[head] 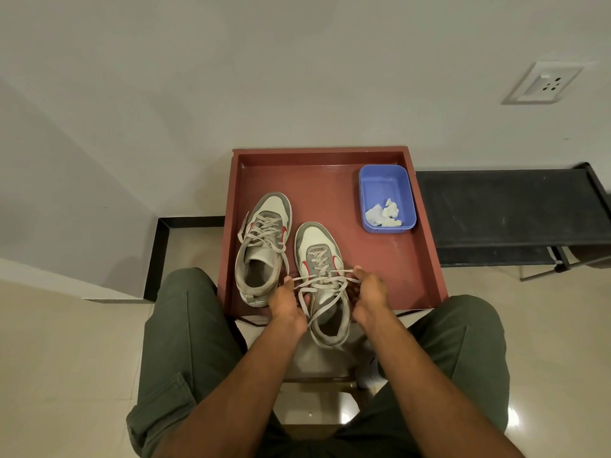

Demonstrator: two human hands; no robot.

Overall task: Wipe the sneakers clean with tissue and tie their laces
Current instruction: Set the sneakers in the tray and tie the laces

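Sneaker (322,279) at the red tray's (426,259) near edge has its laces (319,280) pinched on either side by the left hand (286,304) and right hand (368,294). Beyond it to the left lies the second sneaker (263,246), untied; crumpled tissue (385,213) sits in a blue tub (367,183) at the far right corner.

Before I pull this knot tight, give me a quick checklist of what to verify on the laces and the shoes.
1. Left hand grips a lace end of the right sneaker: ok.
2. Right hand grips the other lace end: ok.
3. Laces crossed over the tongue between the hands: ok; whether a knot is already formed, cannot tell.
4. Right sneaker fully on the red tray: not ok, its heel hangs over the near edge.
5. Left sneaker laces tied: not ok, they lie loose.
6. Used tissue out of the way in the blue tub: ok.
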